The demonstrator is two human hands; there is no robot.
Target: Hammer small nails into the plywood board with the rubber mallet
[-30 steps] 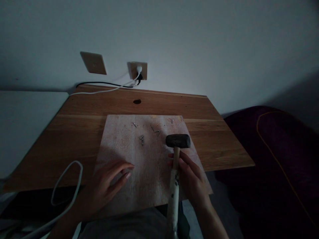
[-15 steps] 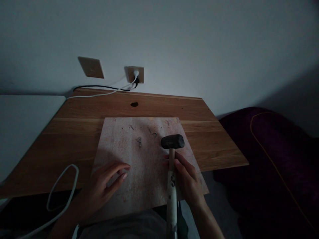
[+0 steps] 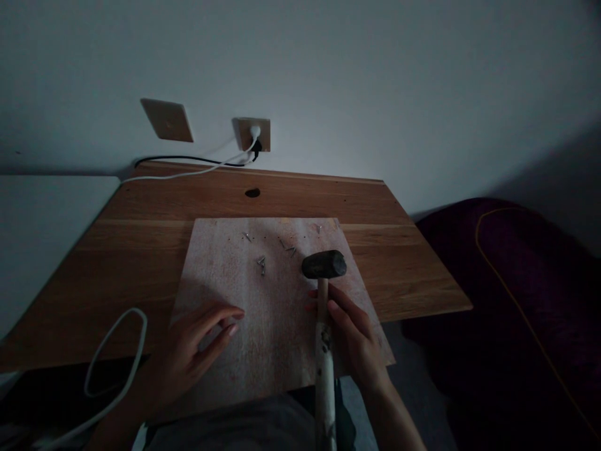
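A mallet [image 3: 323,265] with a black head and a pale, stained handle stands out over the right part of a board [image 3: 256,351]. My right hand [image 3: 354,332] has its fingers round the handle, just below the head. My left hand [image 3: 201,341] rests at the board's left side, thumb and fingers apart, holding nothing. Beyond the hands, a small cluster of screws [image 3: 261,263] lies on the board. More metal pieces lie farther back: a screw [image 3: 247,237] at the left, a few [image 3: 291,250] in the middle, and one [image 3: 320,230] near the right corner.
The board lies on a wooden desk [image 3: 404,263] against the wall, overhanging its front edge. White and black cables run to a socket [image 3: 263,134]. A white cable loop [image 3: 141,338] hangs at the left front. Dark purple fabric [image 3: 469,282] is on the right.
The view has shifted very slightly. Both hands, the mallet and the screws keep about the same places on the board.
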